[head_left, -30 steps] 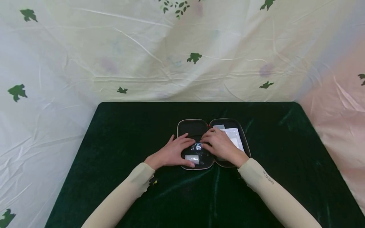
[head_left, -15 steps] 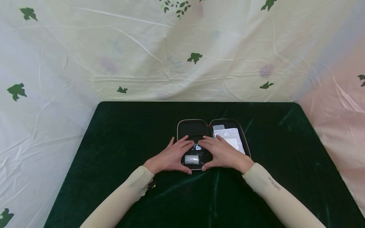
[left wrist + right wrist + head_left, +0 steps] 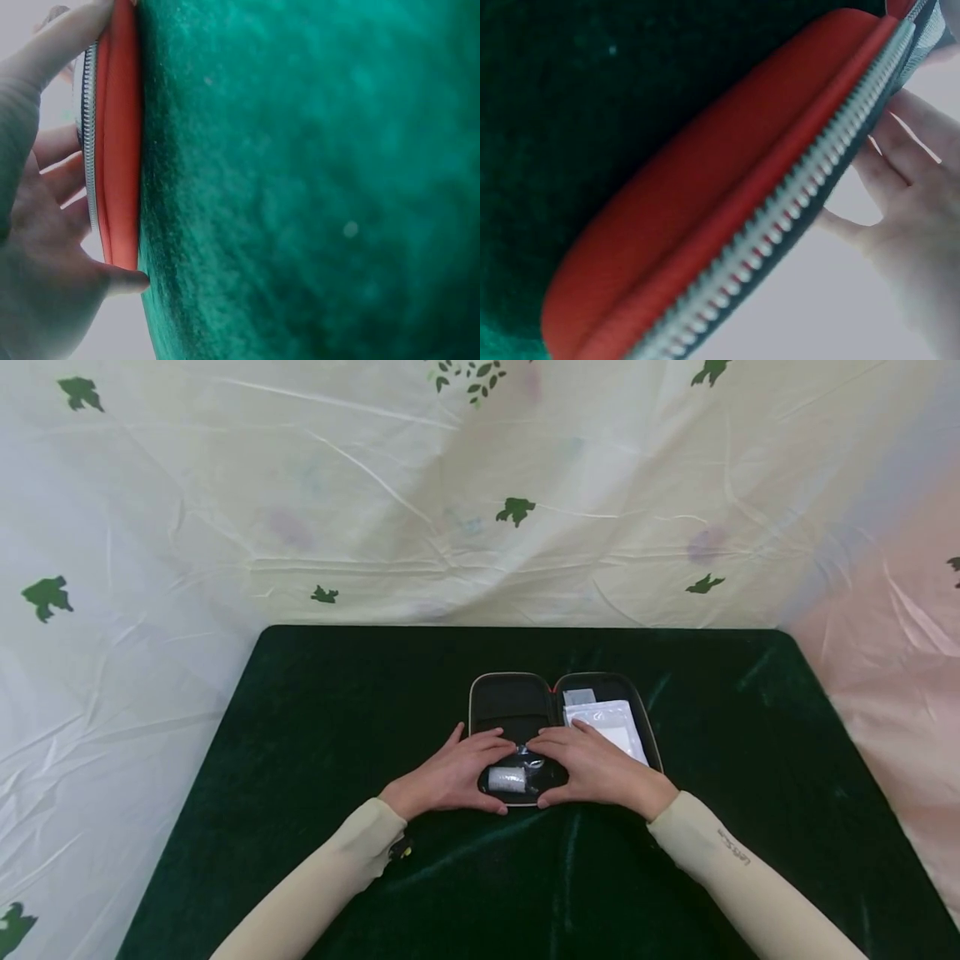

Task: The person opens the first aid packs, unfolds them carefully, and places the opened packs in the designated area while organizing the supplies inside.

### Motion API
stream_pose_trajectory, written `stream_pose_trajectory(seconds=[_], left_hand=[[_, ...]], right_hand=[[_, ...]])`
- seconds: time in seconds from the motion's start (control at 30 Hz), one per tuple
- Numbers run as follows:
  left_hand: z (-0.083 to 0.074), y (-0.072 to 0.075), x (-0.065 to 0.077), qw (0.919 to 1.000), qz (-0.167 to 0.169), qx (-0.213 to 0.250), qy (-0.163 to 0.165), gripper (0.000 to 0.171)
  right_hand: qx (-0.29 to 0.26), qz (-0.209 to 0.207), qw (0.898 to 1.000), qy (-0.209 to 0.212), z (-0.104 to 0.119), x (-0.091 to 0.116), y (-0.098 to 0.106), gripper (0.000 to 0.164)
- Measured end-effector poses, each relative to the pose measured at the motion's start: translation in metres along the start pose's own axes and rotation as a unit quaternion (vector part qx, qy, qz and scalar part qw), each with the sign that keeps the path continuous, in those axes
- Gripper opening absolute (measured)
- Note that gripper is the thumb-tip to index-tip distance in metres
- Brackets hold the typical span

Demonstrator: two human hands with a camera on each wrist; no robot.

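Note:
A red zippered case (image 3: 705,180) lies spread flat like a book, its black inside (image 3: 510,697) facing up in the head view. In its left half sits a white roll in clear wrap (image 3: 507,779), beside a shiny clear packet (image 3: 533,766). My left hand (image 3: 452,774) rests over that half's left side, fingers spread, its thumb at the front edge. Opposite it, my right hand (image 3: 596,770) reaches across the hinge, fingers extended and thumb near the front rim. Both sets of fingertips nearly meet over the packet and partly hide it.
White flat packets (image 3: 611,722) and a small pale sachet (image 3: 579,697) lie in the case's right half. Dark green velvet (image 3: 360,693) covers the table. A pale patterned curtain (image 3: 375,485) hangs behind it.
My right hand has shifted toward me from the case's middle and spread out, uncovering the white packets. The left hand has stayed nearly in place, its thumb slightly nearer the front edge.

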State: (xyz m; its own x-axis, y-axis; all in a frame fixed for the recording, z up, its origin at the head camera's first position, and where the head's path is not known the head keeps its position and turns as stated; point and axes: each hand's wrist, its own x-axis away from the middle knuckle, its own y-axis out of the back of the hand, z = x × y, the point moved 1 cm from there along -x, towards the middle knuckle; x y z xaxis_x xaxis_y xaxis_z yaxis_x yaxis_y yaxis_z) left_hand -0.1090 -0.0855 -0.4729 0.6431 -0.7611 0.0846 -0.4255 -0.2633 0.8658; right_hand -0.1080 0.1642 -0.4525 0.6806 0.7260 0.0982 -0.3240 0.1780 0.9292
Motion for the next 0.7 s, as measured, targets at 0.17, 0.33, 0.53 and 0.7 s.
stream_pose_trajectory(seconds=[0.17, 0.33, 0.53, 0.7], left_hand=[[-0.0019, -0.0017, 0.0020, 0.9997, -0.005, 0.024, 0.007, 0.084], [-0.0018, -0.0038, 0.0019, 0.9994, -0.011, 0.033, 0.006, 0.091], [-0.0006, -0.0050, 0.0004, 0.9988, -0.011, 0.049, -0.001, 0.086], [-0.0010, -0.0051, 0.0010, 0.9975, -0.020, 0.068, -0.005, 0.078]], right_hand=[[0.008, 0.008, 1.000, 0.001, 0.0015, 0.0031, -0.0027, 0.086], [-0.018, -0.002, 1.000, 0.002, 0.0016, 0.0060, -0.0069, 0.089], [-0.070, -0.015, 0.997, -0.002, 0.0001, 0.0057, -0.0092, 0.081], [-0.098, -0.016, 0.995, -0.009, -0.0019, 0.0058, -0.0090, 0.075]])
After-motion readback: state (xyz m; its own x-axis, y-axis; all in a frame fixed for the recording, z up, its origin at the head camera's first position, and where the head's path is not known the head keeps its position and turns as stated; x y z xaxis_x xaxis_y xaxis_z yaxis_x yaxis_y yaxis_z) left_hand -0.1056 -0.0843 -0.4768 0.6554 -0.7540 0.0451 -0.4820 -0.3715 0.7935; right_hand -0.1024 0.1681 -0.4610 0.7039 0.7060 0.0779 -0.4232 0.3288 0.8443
